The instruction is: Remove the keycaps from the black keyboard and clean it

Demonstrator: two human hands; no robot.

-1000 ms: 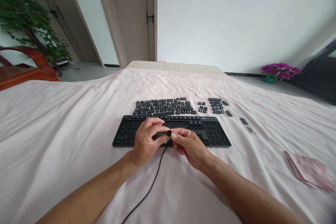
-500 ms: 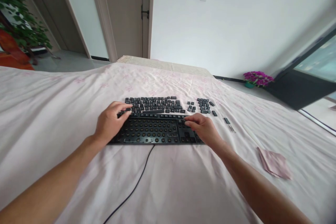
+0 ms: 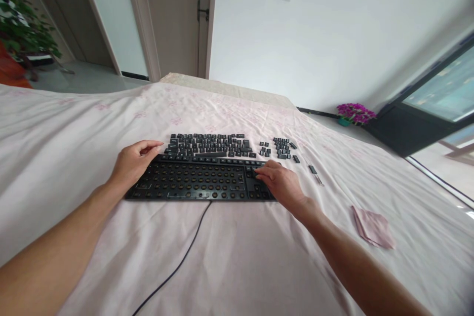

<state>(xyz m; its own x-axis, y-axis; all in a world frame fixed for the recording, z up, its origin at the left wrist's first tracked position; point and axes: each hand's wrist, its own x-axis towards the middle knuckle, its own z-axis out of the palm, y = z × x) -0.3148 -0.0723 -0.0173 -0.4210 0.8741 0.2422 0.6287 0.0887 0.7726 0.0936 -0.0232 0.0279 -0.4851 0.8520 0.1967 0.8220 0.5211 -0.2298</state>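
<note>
A black keyboard (image 3: 192, 180) lies on the bedspread, most of its key positions bare of caps. Thumb and fingers of my right hand (image 3: 279, 180) are pinched at a small black keycap (image 3: 254, 171) in the cluster to the right of the main block; the fingers partly cover it. My left hand (image 3: 135, 158) hovers by the keyboard's upper left corner, fingertips closed together just left of the loose keycaps (image 3: 211, 144). Anything between those fingertips is too small to make out. Several keycaps lie in rows behind the keyboard, including a long space bar (image 3: 210, 154).
A dark-handled tool with thin metal prongs (image 3: 316, 174) lies right of the keycaps. Farther right is a folded pink cloth (image 3: 373, 227). The keyboard's cable (image 3: 185, 259) runs toward me across the pale bedspread (image 3: 255, 261). Purple flowers (image 3: 355, 112) stand by the wall.
My left hand has drawn back to the left from over the keycaps, uncovering the keyboard's left end. My right hand stays at the keyboard's right cluster. The view has shifted slightly.
</note>
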